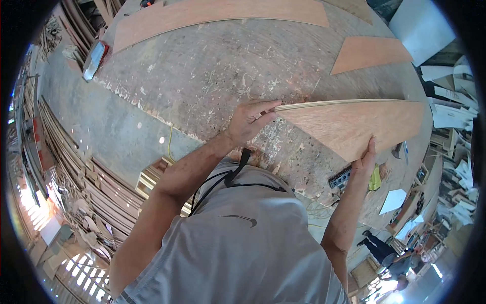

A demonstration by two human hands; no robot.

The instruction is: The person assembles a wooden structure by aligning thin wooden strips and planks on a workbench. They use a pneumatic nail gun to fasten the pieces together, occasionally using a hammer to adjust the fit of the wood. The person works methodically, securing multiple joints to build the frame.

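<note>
While gripping one plywood panel (354, 124) on table (212, 76): left hand (248, 121) pinching its tip, right hand (367, 157) pressed flat; three panels counted.

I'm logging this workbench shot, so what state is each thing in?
Left hand: fingers pinching the pointed end of the wooden panel.
Right hand: pressed on the panel's near edge.
Wooden panel: flat on the workbench, held.
Long board: lying flat, untouched.
Triangular offcut: lying flat, untouched.
</note>
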